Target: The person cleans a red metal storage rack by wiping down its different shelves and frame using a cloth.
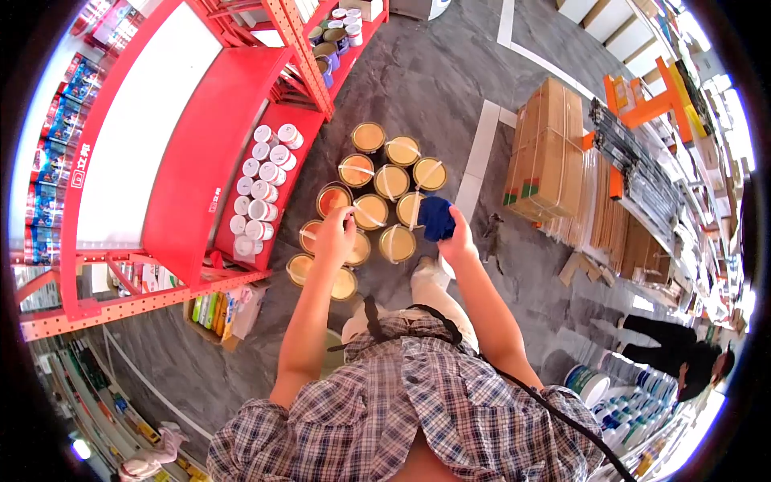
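Observation:
A crumpled dark blue cloth hangs from my right hand, whose fingers are closed on its edge. My left hand is raised over the cans with its fingers curled together; whatever they hold, if anything, is too small to make out. Below both hands, several round cans with gold lids stand in a cluster on the floor, among them a middle can and a far can. Pale carrying straps cross many of the lids. The cloth partly covers the can nearest it.
To the left stands a red shelf rack, with white tubs on its lower shelf. A strapped cardboard stack is at the right. Another person is at the far right, near piled buckets. A box of bottles sits lower left.

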Demonstrator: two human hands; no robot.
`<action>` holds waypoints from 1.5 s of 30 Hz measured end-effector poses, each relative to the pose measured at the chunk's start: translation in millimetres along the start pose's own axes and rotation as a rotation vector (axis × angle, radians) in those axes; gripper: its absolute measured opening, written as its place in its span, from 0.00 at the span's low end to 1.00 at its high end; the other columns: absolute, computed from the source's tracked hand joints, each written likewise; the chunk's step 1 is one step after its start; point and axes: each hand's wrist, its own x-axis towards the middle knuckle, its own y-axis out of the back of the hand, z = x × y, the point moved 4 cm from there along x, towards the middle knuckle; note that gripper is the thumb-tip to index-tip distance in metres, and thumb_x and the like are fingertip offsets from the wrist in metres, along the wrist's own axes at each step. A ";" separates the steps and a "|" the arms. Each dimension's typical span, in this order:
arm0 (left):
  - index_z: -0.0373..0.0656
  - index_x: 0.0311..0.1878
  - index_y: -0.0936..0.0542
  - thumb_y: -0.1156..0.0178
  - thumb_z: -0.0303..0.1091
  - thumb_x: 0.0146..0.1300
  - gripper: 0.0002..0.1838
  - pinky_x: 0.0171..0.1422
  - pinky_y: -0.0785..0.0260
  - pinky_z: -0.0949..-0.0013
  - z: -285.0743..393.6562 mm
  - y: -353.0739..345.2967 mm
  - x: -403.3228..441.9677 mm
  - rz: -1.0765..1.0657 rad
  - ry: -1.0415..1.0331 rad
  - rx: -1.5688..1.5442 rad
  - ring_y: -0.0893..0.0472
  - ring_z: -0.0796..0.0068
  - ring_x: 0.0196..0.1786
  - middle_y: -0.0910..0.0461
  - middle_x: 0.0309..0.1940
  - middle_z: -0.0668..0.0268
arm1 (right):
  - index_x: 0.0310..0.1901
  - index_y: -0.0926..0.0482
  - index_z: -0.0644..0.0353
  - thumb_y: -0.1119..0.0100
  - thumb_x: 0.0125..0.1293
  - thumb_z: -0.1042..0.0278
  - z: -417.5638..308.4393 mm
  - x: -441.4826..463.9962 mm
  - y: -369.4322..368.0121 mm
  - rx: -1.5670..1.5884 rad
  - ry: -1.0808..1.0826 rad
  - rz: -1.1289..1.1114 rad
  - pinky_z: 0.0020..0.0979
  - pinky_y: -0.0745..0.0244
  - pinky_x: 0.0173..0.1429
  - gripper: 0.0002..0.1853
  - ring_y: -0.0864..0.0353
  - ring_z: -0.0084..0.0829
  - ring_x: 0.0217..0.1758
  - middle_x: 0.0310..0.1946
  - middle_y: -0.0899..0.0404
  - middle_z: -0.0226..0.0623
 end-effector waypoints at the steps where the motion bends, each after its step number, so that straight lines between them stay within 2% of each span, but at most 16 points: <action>1: 0.39 0.47 0.23 0.43 0.26 0.61 0.10 0.47 0.27 0.63 8.3 -9.7 7.8 0.016 0.048 0.013 0.19 0.58 0.44 0.19 0.40 0.56 | 0.55 0.26 0.59 0.52 0.70 0.60 -23.7 9.2 4.9 -0.028 0.044 -0.061 0.36 0.27 0.55 0.17 0.21 0.35 0.52 0.50 0.20 0.37; 4: 0.40 0.47 0.23 0.44 0.28 0.62 0.10 0.49 0.28 0.61 33.3 -43.6 30.8 0.023 0.129 -0.003 0.19 0.57 0.46 0.19 0.41 0.57 | 0.54 0.26 0.59 0.51 0.70 0.60 -92.4 31.6 17.9 -0.024 0.105 -0.097 0.34 0.28 0.52 0.16 0.21 0.32 0.48 0.48 0.20 0.34; 6: 0.39 0.47 0.23 0.44 0.28 0.62 0.10 0.49 0.28 0.60 56.7 -63.9 44.4 0.090 0.039 -0.041 0.20 0.56 0.46 0.20 0.42 0.56 | 0.52 0.25 0.58 0.50 0.69 0.60 -131.3 48.2 29.5 -0.025 0.123 -0.026 0.34 0.29 0.51 0.15 0.21 0.31 0.47 0.46 0.20 0.33; 8: 0.39 0.48 0.23 0.44 0.27 0.62 0.11 0.51 0.28 0.62 77.4 -79.4 53.8 0.052 0.048 -0.046 0.20 0.57 0.48 0.20 0.44 0.55 | 0.52 0.25 0.58 0.49 0.69 0.61 -164.3 51.4 34.5 -0.016 0.124 -0.016 0.34 0.29 0.52 0.15 0.22 0.31 0.47 0.46 0.20 0.33; 10: 0.38 0.49 0.24 0.44 0.25 0.62 0.12 0.52 0.28 0.63 92.8 -95.2 69.7 0.021 0.045 -0.056 0.19 0.59 0.49 0.20 0.45 0.54 | 0.55 0.25 0.60 0.49 0.68 0.60 -184.9 62.8 46.4 -0.015 0.145 -0.030 0.38 0.27 0.57 0.18 0.21 0.35 0.54 0.51 0.19 0.38; 13: 0.38 0.46 0.24 0.42 0.27 0.61 0.10 0.48 0.28 0.59 103.6 -115.0 89.6 0.024 0.016 -0.021 0.21 0.52 0.45 0.20 0.42 0.54 | 0.55 0.25 0.60 0.49 0.68 0.60 -196.4 77.7 54.8 -0.030 0.143 -0.146 0.38 0.27 0.57 0.19 0.21 0.35 0.54 0.51 0.20 0.38; 16: 0.39 0.46 0.24 0.42 0.27 0.60 0.11 0.49 0.28 0.59 108.5 -130.4 113.3 0.025 0.014 -0.008 0.21 0.52 0.46 0.20 0.42 0.54 | 0.56 0.25 0.60 0.50 0.68 0.60 -204.2 91.2 59.8 -0.023 0.094 -0.030 0.38 0.27 0.57 0.19 0.21 0.35 0.55 0.52 0.20 0.37; 20: 0.39 0.47 0.23 0.42 0.27 0.60 0.11 0.50 0.28 0.59 104.4 -153.1 144.6 0.048 0.044 0.009 0.21 0.52 0.47 0.20 0.43 0.54 | 0.57 0.26 0.59 0.52 0.69 0.61 -233.7 122.8 52.5 -0.020 0.104 -0.048 0.39 0.29 0.59 0.19 0.23 0.35 0.57 0.53 0.21 0.38; 23: 0.39 0.47 0.23 0.43 0.26 0.61 0.11 0.50 0.28 0.59 94.4 -169.3 186.4 0.006 0.112 0.000 0.21 0.52 0.47 0.20 0.42 0.53 | 0.59 0.28 0.59 0.54 0.69 0.61 -272.9 157.9 28.8 -0.044 0.145 -0.128 0.41 0.28 0.59 0.20 0.24 0.37 0.57 0.55 0.23 0.40; 26: 0.39 0.47 0.23 0.44 0.26 0.61 0.11 0.50 0.28 0.59 85.1 -179.4 240.7 0.075 0.149 -0.019 0.21 0.53 0.47 0.20 0.42 0.54 | 0.61 0.30 0.59 0.57 0.69 0.63 -321.0 194.9 -22.5 -0.141 0.143 -0.233 0.43 0.28 0.58 0.21 0.25 0.40 0.58 0.57 0.25 0.42; 27: 0.38 0.46 0.23 0.44 0.26 0.61 0.10 0.49 0.28 0.59 87.4 -178.0 258.4 0.114 0.108 0.023 0.20 0.54 0.47 0.20 0.42 0.54 | 0.61 0.31 0.57 0.56 0.66 0.66 -334.4 212.3 -40.3 -0.123 0.109 -0.259 0.41 0.25 0.51 0.22 0.24 0.39 0.53 0.54 0.24 0.40; 30: 0.38 0.45 0.23 0.44 0.25 0.61 0.10 0.49 0.28 0.60 84.7 -178.4 312.3 0.177 0.136 0.049 0.20 0.54 0.46 0.20 0.42 0.54 | 0.62 0.31 0.58 0.57 0.63 0.68 -368.5 267.2 -96.0 -0.249 0.080 -0.405 0.42 0.25 0.52 0.24 0.24 0.41 0.54 0.54 0.25 0.42; 33: 0.38 0.45 0.22 0.45 0.26 0.61 0.10 0.51 0.28 0.59 92.7 -177.4 355.0 0.203 0.151 0.060 0.21 0.54 0.48 0.20 0.43 0.54 | 0.62 0.32 0.58 0.59 0.60 0.69 -389.7 294.6 -143.4 -0.281 0.076 -0.440 0.44 0.24 0.54 0.26 0.24 0.42 0.55 0.56 0.27 0.44; 37: 0.37 0.46 0.22 0.45 0.28 0.61 0.11 0.52 0.28 0.59 100.0 -176.6 394.5 0.227 0.077 0.091 0.21 0.52 0.48 0.20 0.44 0.53 | 0.62 0.32 0.58 0.61 0.60 0.71 -395.9 320.5 -170.4 -0.310 0.053 -0.479 0.44 0.24 0.54 0.26 0.24 0.42 0.56 0.58 0.28 0.44; 44: 0.36 0.45 0.22 0.46 0.28 0.61 0.11 0.53 0.28 0.59 93.3 -165.7 421.0 0.338 0.234 0.098 0.21 0.52 0.48 0.20 0.44 0.52 | 0.60 0.31 0.56 0.61 0.62 0.72 -373.0 382.2 -206.3 -0.435 -0.094 -0.429 0.40 0.24 0.50 0.23 0.23 0.39 0.50 0.51 0.25 0.40; 45: 0.37 0.45 0.22 0.46 0.28 0.60 0.11 0.53 0.28 0.59 86.7 -164.8 423.3 0.365 0.255 0.094 0.21 0.53 0.48 0.20 0.44 0.53 | 0.59 0.32 0.55 0.60 0.62 0.71 -367.4 387.5 -217.3 -0.451 -0.118 -0.484 0.37 0.25 0.48 0.22 0.23 0.35 0.49 0.50 0.25 0.37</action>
